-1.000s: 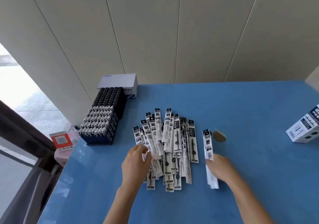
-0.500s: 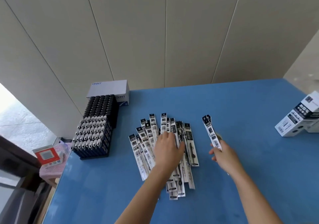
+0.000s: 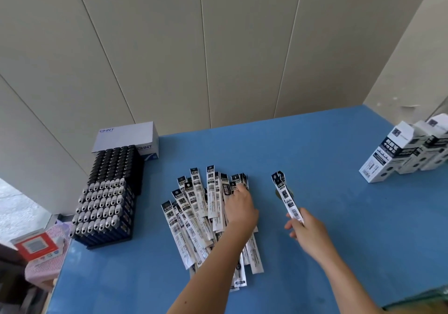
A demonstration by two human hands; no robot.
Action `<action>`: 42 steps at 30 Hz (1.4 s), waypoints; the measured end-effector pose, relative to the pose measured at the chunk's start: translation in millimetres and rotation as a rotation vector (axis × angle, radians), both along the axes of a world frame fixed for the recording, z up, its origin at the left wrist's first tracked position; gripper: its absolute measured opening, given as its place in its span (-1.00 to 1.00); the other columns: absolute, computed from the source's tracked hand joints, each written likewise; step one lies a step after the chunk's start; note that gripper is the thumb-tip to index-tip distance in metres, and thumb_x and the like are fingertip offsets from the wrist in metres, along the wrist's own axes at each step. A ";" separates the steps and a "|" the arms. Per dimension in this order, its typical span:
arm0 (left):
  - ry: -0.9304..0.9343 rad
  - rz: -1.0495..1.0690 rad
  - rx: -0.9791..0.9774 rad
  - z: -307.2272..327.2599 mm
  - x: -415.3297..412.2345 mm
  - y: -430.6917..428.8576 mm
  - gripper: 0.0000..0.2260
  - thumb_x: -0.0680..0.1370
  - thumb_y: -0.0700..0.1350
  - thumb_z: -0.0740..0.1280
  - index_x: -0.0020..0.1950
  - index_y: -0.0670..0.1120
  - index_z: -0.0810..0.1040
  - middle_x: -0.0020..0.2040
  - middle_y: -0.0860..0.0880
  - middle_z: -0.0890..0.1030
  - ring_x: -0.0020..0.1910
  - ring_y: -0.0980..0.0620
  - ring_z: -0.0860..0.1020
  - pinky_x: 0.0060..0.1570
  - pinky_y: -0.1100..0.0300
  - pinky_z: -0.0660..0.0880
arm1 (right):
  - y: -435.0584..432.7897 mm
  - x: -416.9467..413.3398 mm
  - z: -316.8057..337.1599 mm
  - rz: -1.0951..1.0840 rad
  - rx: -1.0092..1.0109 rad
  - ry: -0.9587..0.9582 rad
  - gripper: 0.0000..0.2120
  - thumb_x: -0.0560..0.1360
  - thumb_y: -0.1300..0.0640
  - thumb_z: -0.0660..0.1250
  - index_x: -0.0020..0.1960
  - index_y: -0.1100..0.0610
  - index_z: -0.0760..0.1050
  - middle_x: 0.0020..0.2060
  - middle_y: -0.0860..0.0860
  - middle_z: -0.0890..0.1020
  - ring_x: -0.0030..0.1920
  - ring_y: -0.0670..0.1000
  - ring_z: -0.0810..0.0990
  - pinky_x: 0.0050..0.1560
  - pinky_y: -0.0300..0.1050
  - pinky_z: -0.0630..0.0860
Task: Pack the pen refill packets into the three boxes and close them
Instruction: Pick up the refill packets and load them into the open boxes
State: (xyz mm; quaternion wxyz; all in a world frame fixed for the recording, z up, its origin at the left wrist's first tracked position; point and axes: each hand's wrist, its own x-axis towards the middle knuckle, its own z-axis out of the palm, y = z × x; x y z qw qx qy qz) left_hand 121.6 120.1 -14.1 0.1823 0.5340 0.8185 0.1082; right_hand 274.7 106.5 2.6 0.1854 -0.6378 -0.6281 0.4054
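Barely started, I'd say: right hand point(image 3: 308, 231) pinches a few packets point(image 3: 284, 195) just right of the pile point(image 3: 194, 216), left hand point(image 3: 240, 207) sits on it, grip unclear. The boxes point(image 3: 397, 156) far right of it look unfilled.

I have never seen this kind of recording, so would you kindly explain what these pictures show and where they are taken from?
There is no machine here: the grips are a person's two bare hands. All the pictures come from one wide-angle camera worn on the head, looking down. On the blue table lies a fanned pile of pen refill packets. The left hand rests on the pile; whether it grips a packet is unclear. The right hand pinches a small bundle of packets beside the pile. Three white boxes lean together at the far right. At the left are a black tray of small parts and a white CHNT box.
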 end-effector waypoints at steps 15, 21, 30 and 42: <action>-1.126 0.154 0.074 22.6 -41.5 -56.2 -0.84 0.60 -0.16 0.16 -0.12 -0.17 0.47 -0.21 -0.12 0.55 -0.38 0.06 0.49 -0.29 0.18 0.42 | -19.9 -23.4 19.7 -0.109 -0.097 0.457 -0.82 0.61 0.17 0.10 -0.04 0.17 0.45 -0.29 0.04 0.61 -0.33 -0.02 0.53 -0.25 -0.20 0.47; -1.258 0.129 0.054 38.6 -35.2 -86.1 -0.78 0.64 -0.13 0.10 0.00 -0.23 0.46 -0.29 -0.06 0.64 -0.33 -0.01 0.52 -0.29 0.21 0.47 | -40.9 -11.7 22.9 -0.108 -0.120 0.601 -0.80 0.60 0.14 0.11 -0.04 0.14 0.50 -0.21 0.00 0.67 -0.16 -0.13 0.64 -0.07 -0.25 0.49; -0.978 0.014 0.172 50.3 24.9 -95.5 -0.75 0.62 0.05 0.12 -0.06 0.02 0.55 -0.09 0.20 0.57 -0.17 0.42 0.52 -0.13 0.51 0.39 | -40.1 63.1 35.7 -0.049 -0.005 0.413 -0.81 0.60 0.02 0.11 0.00 0.00 0.49 -0.01 -0.19 0.58 -0.05 -0.23 0.50 -0.13 -0.42 0.40; -1.018 -0.007 0.301 48.3 211.8 -58.3 -0.88 0.55 -0.15 0.31 -0.10 -0.19 0.56 -0.31 0.01 0.59 -0.31 0.17 0.61 -0.29 0.35 0.52 | 3.3 261.9 52.3 -0.011 0.024 0.349 -0.69 0.61 0.04 0.07 0.14 0.27 0.39 0.09 0.31 0.51 0.13 0.26 0.47 0.21 0.09 0.39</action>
